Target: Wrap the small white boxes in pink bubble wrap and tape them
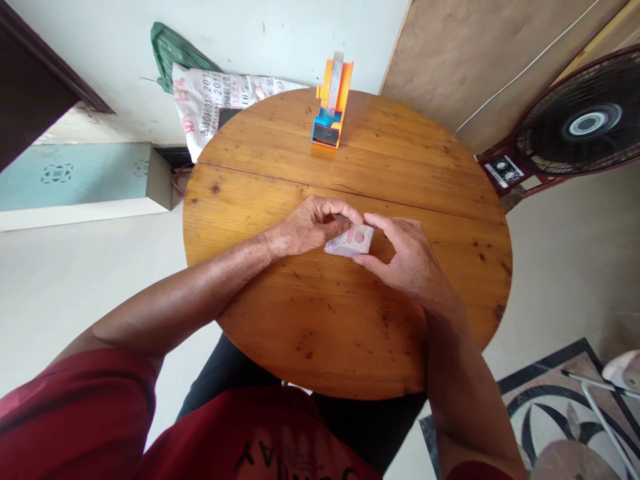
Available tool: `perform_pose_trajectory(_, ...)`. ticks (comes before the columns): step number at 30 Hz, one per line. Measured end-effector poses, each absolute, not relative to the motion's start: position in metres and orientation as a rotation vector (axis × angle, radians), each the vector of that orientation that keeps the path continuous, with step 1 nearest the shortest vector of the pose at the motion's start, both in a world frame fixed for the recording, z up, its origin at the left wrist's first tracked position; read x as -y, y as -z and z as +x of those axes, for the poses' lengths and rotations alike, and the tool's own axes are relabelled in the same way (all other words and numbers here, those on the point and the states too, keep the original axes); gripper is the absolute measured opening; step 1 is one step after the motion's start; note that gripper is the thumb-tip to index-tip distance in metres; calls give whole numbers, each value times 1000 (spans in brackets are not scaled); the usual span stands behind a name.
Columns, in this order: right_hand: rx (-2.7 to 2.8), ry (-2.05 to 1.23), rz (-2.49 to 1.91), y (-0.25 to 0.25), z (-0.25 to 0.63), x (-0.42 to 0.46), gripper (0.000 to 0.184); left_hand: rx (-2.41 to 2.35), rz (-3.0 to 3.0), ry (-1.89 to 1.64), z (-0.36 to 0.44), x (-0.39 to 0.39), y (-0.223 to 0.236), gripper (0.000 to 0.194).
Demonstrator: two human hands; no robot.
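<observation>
A small pale packet with a red print (351, 241) lies on the round wooden table (325, 320), near its middle. My left hand (310, 227) curls over the packet's left end, fingers pinched on its top edge. My right hand (407, 257) grips the packet's right end between thumb and fingers. Both hands rest low on the tabletop.
An orange and blue stand holding a grey strip (331, 103) sits at the table's far edge. Printed sacks (215, 100) lean on the wall behind. A black fan (583, 123) stands at the right, and a patterned rug (560, 413) lies bottom right.
</observation>
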State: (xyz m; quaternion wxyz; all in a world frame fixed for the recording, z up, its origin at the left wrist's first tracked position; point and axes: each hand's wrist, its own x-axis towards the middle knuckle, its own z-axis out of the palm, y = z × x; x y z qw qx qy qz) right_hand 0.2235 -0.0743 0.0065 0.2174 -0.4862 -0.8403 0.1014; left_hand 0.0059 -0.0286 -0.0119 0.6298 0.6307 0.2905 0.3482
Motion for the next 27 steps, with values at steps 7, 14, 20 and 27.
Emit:
perform_pose_trajectory(7, 2286, -255, -1320, -6, 226, 75, 43, -694, 1447, -784, 5, 29, 10, 20)
perform_pose_trajectory(14, 2376, -255, -1197, -8, 226, 74, 26, -685, 1406, -843, 8, 29, 12, 20)
perform_pose_trajectory(20, 2372, -309, -1256, -12, 229, 74, 31, -683, 1397, -820, 7, 29, 13, 21)
perform_pose_trajectory(27, 2224, -303, -1235, -19, 226, 75, 16, -748, 1405, -889, 5, 26, 14, 29)
